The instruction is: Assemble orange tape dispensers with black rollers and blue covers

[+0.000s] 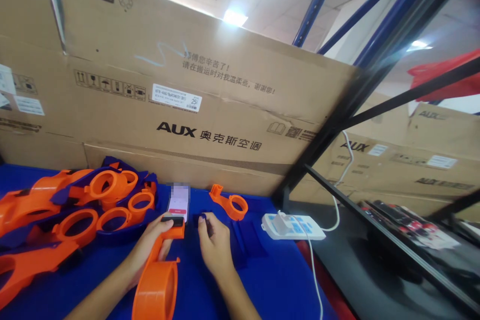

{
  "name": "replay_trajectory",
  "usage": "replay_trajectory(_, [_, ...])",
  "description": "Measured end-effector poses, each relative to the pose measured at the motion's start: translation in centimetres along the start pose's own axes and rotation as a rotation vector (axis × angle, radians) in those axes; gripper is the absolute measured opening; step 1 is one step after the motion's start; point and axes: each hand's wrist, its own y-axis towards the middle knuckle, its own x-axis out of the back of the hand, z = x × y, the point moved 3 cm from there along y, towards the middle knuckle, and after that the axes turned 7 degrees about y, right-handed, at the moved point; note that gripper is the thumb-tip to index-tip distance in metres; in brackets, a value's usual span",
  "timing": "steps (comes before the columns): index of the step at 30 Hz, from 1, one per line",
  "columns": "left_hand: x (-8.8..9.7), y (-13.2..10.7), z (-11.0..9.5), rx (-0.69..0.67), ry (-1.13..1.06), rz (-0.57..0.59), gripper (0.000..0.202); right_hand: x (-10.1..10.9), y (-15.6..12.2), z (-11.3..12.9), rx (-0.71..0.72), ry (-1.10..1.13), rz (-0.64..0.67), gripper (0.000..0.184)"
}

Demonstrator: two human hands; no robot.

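Note:
My left hand is wrapped around an orange plastic tape dispenser, near its black-edged end. The dispenser's wide ring hangs down toward me, with no tape roll on it. My right hand is closed in a pinch on a small dark blue piece, largely covered by the fingers. Just beyond my hands a phone with a lit screen leans near the carton. Another orange tape dispenser lies to the right, and flat dark blue pieces rest beside my right hand.
Several orange tape dispensers and blue parts are heaped on the left of the blue tabletop. A large AUX carton stands behind. At right are a white power strip with cords and a black metal rack post.

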Motion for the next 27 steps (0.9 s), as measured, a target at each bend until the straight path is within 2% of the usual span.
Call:
replay_trajectory(5, [0.1, 0.0, -0.1, 0.016, 0.009, -0.024, 0.028, -0.9, -0.2, -2.4, -0.117, -0.037, -0.010, 0.023])
replay_trajectory(10, [0.3, 0.4, 0.2, -0.016, 0.053, -0.038, 0.026, -1.3, -0.5, -3.0, -0.112, -0.021, -0.010, 0.029])
replay_trajectory(15, [0.6, 0.6, 0.5, -0.053, 0.151, -0.026, 0.030, -0.6, 0.0, -2.0, -0.099, 0.061, 0.028, 0.029])
replay_trajectory(21, [0.8, 0.7, 0.4, -0.104, 0.321, -0.043, 0.042, -0.8, -0.3, 0.4, -0.038, 0.290, 0.259, 0.032])
replay_trajectory(27, [0.5, 0.7, 0.2, -0.118, 0.363, -0.001, 0.037, -1.3, -0.5, 1.1, -0.041, 0.276, 0.222, 0.033])
